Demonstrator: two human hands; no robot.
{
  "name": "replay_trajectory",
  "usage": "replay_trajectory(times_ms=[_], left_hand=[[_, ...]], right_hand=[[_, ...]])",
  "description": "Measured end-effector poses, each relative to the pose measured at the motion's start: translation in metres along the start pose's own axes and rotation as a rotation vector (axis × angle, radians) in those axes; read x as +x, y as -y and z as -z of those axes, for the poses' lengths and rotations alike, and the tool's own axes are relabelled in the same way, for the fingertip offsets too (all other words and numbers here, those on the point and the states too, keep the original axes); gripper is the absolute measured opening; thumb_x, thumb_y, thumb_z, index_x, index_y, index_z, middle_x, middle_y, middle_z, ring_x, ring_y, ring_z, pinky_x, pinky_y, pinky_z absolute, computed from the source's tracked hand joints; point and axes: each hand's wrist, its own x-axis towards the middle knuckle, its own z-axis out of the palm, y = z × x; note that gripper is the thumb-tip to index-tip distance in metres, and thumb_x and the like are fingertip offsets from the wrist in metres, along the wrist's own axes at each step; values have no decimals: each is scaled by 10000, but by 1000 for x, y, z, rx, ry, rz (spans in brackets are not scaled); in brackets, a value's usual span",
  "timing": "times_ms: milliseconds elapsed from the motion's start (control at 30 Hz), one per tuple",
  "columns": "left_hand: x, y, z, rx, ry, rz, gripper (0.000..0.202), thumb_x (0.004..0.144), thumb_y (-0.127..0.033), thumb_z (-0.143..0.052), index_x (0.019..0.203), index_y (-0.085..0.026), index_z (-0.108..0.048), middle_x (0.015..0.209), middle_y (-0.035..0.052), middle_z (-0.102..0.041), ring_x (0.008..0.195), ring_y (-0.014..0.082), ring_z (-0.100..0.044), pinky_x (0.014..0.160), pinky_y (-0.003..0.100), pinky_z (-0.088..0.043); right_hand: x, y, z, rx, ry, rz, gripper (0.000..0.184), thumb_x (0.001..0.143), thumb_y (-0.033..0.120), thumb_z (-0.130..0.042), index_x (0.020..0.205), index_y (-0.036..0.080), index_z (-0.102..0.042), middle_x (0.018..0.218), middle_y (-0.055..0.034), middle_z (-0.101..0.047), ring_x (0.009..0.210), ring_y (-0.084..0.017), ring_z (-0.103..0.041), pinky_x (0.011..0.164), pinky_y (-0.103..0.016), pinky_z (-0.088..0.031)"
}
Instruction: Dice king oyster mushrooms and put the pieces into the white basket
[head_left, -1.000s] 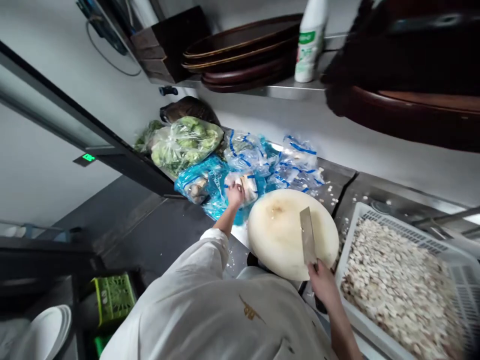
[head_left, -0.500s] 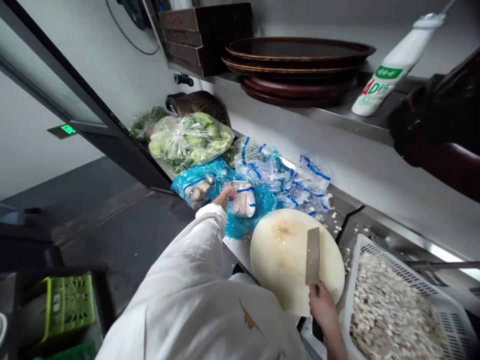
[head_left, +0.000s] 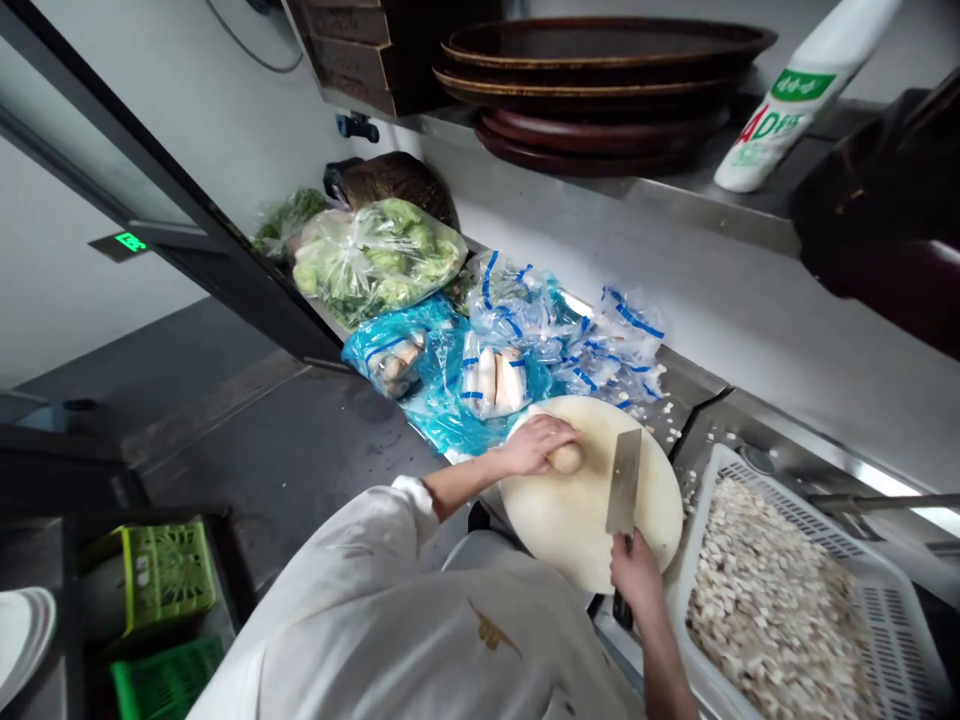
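My left hand (head_left: pixel 541 443) is closed over a king oyster mushroom (head_left: pixel 567 458) on the left part of a round white cutting board (head_left: pixel 577 520); only the mushroom's pale rounded end shows. In my right hand (head_left: pixel 636 572) is the handle of a cleaver (head_left: pixel 624 482), its broad blade lying over the right side of the board and pointing away from me. Beyond my left hand, a clear bag of mushrooms (head_left: pixel 495 380) with blue stripes rests on blue plastic. Another bag of mushrooms (head_left: pixel 397 362) lies farther left.
Right of the board stands a white perforated basket (head_left: pixel 896 640) of chopped pieces. Crumpled clear wrappers (head_left: pixel 607 350) and a bag of green vegetables (head_left: pixel 382 250) lie along the counter. Above, a shelf holds stacked round trays (head_left: pixel 600 90) and a white bottle (head_left: pixel 787 110).
My left hand has left the clear mushroom bag and come right onto the board, now with a mushroom in it. The cleaver stays in my right hand, nearly unmoved. The view has tilted down slightly.
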Motion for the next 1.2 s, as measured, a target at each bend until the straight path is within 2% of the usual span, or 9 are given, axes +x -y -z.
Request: replay_trajectory(times_ms=[100, 200, 333, 500, 667, 767, 833, 1033, 1200], left_hand=[[14, -30, -29, -34, 191, -104, 815, 810, -297, -676, 1602, -341, -487, 1635, -11, -511, 1590, 268, -379, 1344, 405, -293], [13, -35, -47, -77, 289, -175, 766, 841, -311, -655, 1590, -252, -506, 1639, 65, -506, 1573, 307, -397, 1359, 492, -220], [-6, -22, -52, -106, 251, -194, 636, 947, -346, -607, 1570, -246, -526, 1517, 114, -605, 1481, 293, -484, 1316, 516, -272], [-28, -17, -44, 53, 138, 7, 483, 915, -266, -666, 1397, -296, -682, 1484, 108, -588, 1441, 344, -450, 1219, 530, -358], [-1, -15, -62, 90, 138, 16, 466, 873, -260, -714, 1337, -297, -689, 1420, 101, -636, 1389, 380, -462, 1141, 597, -351], [10, -13, -77, 45, 57, 44, 427, 864, -250, -709, 1290, -277, -695, 1410, 99, -640, 1362, 374, -472, 1123, 595, -364], [3, -8, -79, -12, -5, 37, 375, 873, -247, -691, 1248, -261, -695, 1386, 100, -645, 1346, 354, -484, 1133, 580, -380], [-40, 16, -53, -134, 36, -123, 498, 910, -527, -731, 1301, -228, -653, 1326, 145, -638, 1351, 342, -519, 1155, 556, -437], [-27, 17, -55, -134, 33, -128, 538, 895, -638, -751, 1241, -233, -677, 1299, 126, -680, 1325, 335, -550, 1173, 562, -419]], right_hand=[[-4, 5, 17, -61, 80, 13, 255, 1009, 372, -421, 931, 225, -614, 727, -42, -678, 677, -204, -675, 624, -274, -435], [-20, 6, 30, -154, 79, 62, 233, 1029, 308, -451, 1050, 197, -655, 906, -92, -746, 869, -215, -702, 715, -268, -435], [-52, -2, 30, -247, 92, 24, 248, 1080, 275, -441, 1147, 182, -661, 1043, -130, -766, 958, -222, -704, 776, -274, -418], [-83, -14, 29, -273, 100, 74, 329, 1132, 378, -401, 1076, 200, -671, 1034, -118, -777, 942, -227, -713, 775, -280, -396], [-82, -13, 37, -223, 136, 79, 387, 1143, 427, -369, 1013, 209, -661, 928, -82, -776, 858, -212, -702, 720, -276, -370], [-79, -6, 40, -269, 102, 82, 388, 1146, 416, -371, 1014, 197, -663, 940, -98, -779, 867, -212, -702, 726, -281, -361], [-81, -1, 41, -303, 101, 92, 385, 1146, 418, -379, 1017, 196, -666, 949, -98, -780, 876, -209, -704, 727, -282, -355], [-95, 22, 36, -370, 193, 112, 390, 1149, 432, -374, 1034, 208, -671, 979, -86, -784, 899, -204, -708, 732, -281, -346], [-92, 57, 46, -435, 178, 56, 413, 1149, 465, -357, 1085, 214, -679, 984, -93, -786, 894, -213, -705, 704, -288, -320]])
